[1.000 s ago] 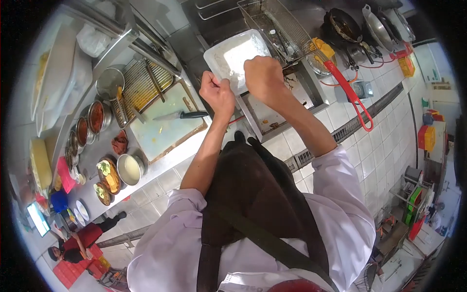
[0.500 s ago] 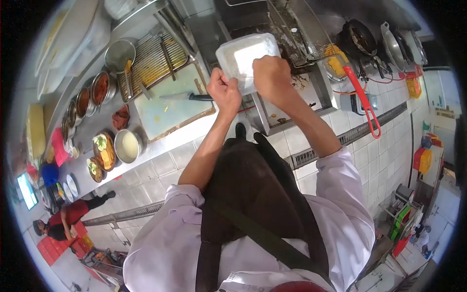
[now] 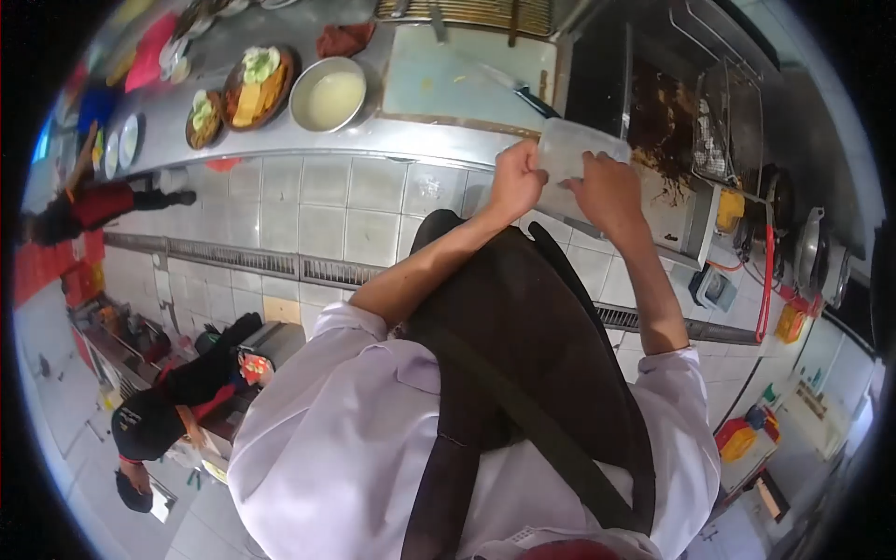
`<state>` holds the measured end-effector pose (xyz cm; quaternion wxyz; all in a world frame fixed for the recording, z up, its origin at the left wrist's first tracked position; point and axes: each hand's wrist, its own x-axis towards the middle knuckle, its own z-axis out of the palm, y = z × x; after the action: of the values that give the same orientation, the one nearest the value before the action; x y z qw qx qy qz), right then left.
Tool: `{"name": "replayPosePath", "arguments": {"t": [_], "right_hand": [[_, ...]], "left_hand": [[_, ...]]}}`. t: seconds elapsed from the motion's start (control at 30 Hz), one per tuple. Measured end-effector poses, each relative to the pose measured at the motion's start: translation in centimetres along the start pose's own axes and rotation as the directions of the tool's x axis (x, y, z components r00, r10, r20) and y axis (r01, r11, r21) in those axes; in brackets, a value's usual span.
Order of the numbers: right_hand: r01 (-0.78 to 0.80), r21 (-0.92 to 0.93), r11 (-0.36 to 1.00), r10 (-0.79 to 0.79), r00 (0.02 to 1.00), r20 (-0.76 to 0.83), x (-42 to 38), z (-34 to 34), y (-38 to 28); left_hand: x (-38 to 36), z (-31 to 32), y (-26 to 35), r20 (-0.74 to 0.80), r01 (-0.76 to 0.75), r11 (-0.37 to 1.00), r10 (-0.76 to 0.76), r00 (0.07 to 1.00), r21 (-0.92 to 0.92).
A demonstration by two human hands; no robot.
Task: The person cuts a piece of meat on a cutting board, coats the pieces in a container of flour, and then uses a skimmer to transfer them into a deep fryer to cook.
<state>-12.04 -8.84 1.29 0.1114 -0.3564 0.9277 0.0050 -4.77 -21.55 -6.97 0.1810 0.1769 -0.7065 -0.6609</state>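
Note:
A translucent white plastic container (image 3: 571, 138) is held in front of my apron, over the gap between the counter and the fryer. My left hand (image 3: 519, 183) is closed on its left edge. On the right side, my right hand (image 3: 607, 194) has its fingers curled over the container. What lies inside it cannot be made out. Just beyond the container, a knife (image 3: 532, 99) with a black handle rests on the pale cutting board (image 3: 439, 82).
Left along the steel counter (image 3: 392, 145) stand a pot of pale liquid (image 3: 329, 97) and a bowl of food (image 3: 254, 91). The fryer (image 3: 677, 201) is on the right, with a wire basket (image 3: 730, 121) and its red handle (image 3: 767, 280). Two people work at left.
My view has swung left. The container has come lower and nearer my body and no longer shows its bright inner face. A second person has come into view at lower left.

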Motion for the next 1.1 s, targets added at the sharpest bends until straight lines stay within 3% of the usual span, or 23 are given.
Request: {"name": "replayPosePath", "arguments": {"t": [0.07,0.2,0.23,0.3,0.33,0.47,0.53,0.6,0.67,0.77,0.9,0.97,1.1], "right_hand": [[0.055,0.044,0.998,-0.057,0.997,0.054,0.0,0.7,-2.8],[0.14,0.19,0.972,-0.176,0.966,0.19,0.8,5.1,-7.2],[0.184,0.171,0.968,-0.218,0.954,0.208,1.2,6.7,-7.7],[0.274,0.304,0.912,-0.337,0.925,0.177,1.9,9.6,-8.2],[0.31,0.285,0.907,-0.371,0.908,0.195,2.3,10.6,-8.8],[0.282,0.299,0.912,-0.366,0.888,0.278,3.9,12.5,-11.2],[0.24,0.365,0.9,-0.363,0.876,0.318,4.8,13.4,-11.6],[0.294,0.319,0.901,-0.382,0.886,0.264,5.3,13.7,-11.5],[0.266,0.272,0.925,-0.318,0.933,0.167,6.1,13.7,-10.8],[0.219,0.279,0.935,-0.237,0.971,0.031,6.9,12.9,-8.7],[0.169,0.306,0.937,-0.144,0.984,-0.103,8.5,12.0,-5.0],[0.014,0.469,0.883,0.004,0.999,-0.037,10.7,12.1,-3.6],[0.066,0.676,0.734,0.058,0.985,-0.16,19.3,10.9,-5.7]], "left_hand": [[-2.1,-3.3,-1.4,0.062,0.137,0.99,-0.139,0.988,0.035],[-6.4,-7.8,-7.3,-0.041,0.109,0.982,-0.104,0.994,0.156],[-7.0,-9.1,-8.4,0.007,0.167,0.965,-0.172,0.985,0.204],[-8.5,-10.5,-11.9,-0.066,0.177,0.963,-0.167,0.984,0.203],[-9.0,-11.1,-14.0,-0.087,0.161,0.96,-0.144,0.986,0.229],[-9.7,-13.6,-21.4,-0.194,0.183,0.952,-0.137,0.971,0.245],[-9.5,-14.7,-24.6,-0.33,0.299,0.925,-0.213,0.92,0.236],[-9.1,-16.0,-27.9,-0.349,0.275,0.918,-0.167,0.922,0.287],[-7.8,-16.9,-29.7,-0.495,0.289,0.93,-0.147,0.857,0.225],[-4.7,-17.6,-33.4,-0.513,0.227,0.943,-0.074,0.855,0.242],[-0.8,-17.9,-32.9,-0.549,0.315,0.942,-0.203,0.811,0.116],[1.0,-17.2,-36.0,-0.589,0.356,0.927,-0.222,0.777,0.121],[3.9,-16.5,-38.3,-0.605,0.251,0.958,-0.12,0.787,0.137]]}}
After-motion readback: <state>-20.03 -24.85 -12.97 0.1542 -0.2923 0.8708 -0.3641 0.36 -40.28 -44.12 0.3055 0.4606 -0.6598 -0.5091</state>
